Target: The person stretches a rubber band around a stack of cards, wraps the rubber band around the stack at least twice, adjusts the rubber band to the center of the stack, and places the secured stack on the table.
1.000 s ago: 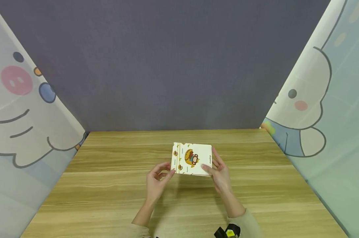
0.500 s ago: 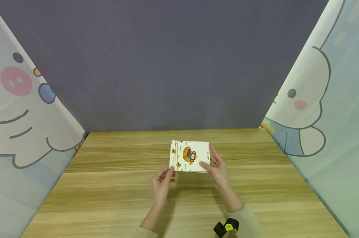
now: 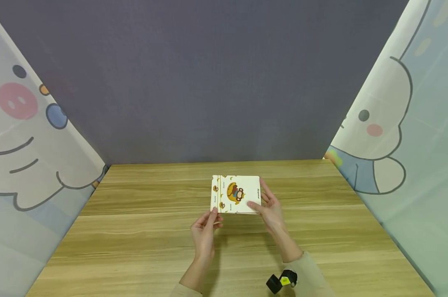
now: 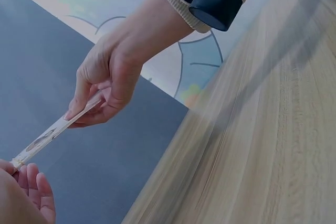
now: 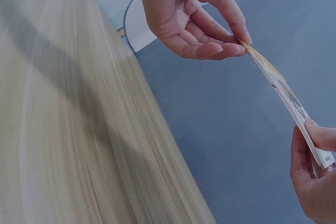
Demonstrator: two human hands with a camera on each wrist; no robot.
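Observation:
A thin white notebook [image 3: 247, 187] with a monkey-and-banana print is held above the table, its cover facing up and its lettering sideways. At its near left corner, my left hand [image 3: 203, 235] pinches it, thumb on the cover. My right hand [image 3: 273, 214] grips the right side, with the thumb on top and the fingers behind. Seen edge-on in the right wrist view, the notebook [image 5: 286, 95] slopes between the left hand [image 5: 176, 11] and the right hand [image 5: 315, 187]. Its underside is hidden in the head view.
The wood-grain table [image 3: 142, 243] spreads beneath both hands. A dark grey panel [image 3: 216, 82] stands behind it, with cartoon-printed cloths [image 3: 23, 173] at either side. On the right wrist sits a black strapped device [image 3: 275, 284].
The notebook has shifted slightly left and away from me. My left hand has moved right, and its thumb now lies more upright on the cover's corner. The right hand keeps its grip.

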